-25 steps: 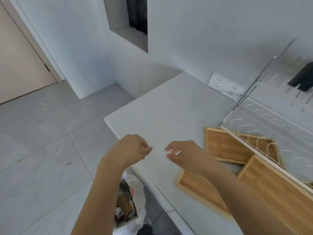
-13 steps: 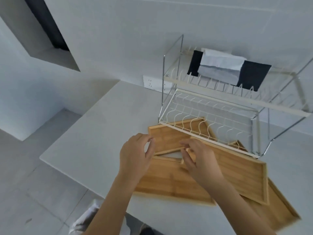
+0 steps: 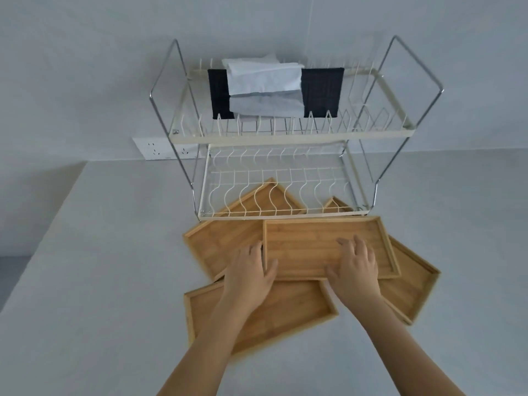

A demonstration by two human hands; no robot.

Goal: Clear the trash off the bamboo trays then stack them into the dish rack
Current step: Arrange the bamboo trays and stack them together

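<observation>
Your left hand (image 3: pixel 251 277) sits at the near-left corner of the top rectangular bamboo tray (image 3: pixel 314 247), thumb hooked over its near rim, fingers along the left edge; looks clamped on that corner. Your right hand (image 3: pixel 355 271) lies w/ fingers spread flat on the tray's floor, thumb at the near rim; can't tell whether it grips or just presses.

That top tray is light honey-coloured bamboo, shallow, w/ a low raised rim all round and visible grain running lengthwise. Its floor shows nothing on it. It lies flat, roughly square to you, just in front of the two-tier white wire dish rack w/ chrome frame (image 3: pixel 285 138).

It rests on three more bamboo trays of the same sort, fanned at angles on the pale grey worktop (image 3: pixel 100 281): a left tray (image 3: pixel 217 238) w/ its far end tucked under the rack's lower tier, a near tray (image 3: pixel 285 315) tilted under your left forearm, and a right tray (image 3: pixel 411 284) angled out to the right. A corner of bamboo also shows under the rack's lower right.

Rack's lower tier holds no trays. Upper tier carries a black cloth (image 3: pixel 321 91) w/ a folded white cloth (image 3: pixel 264 78) over it. White wall socket strip (image 3: pixel 160 148) is left of the rack.
</observation>
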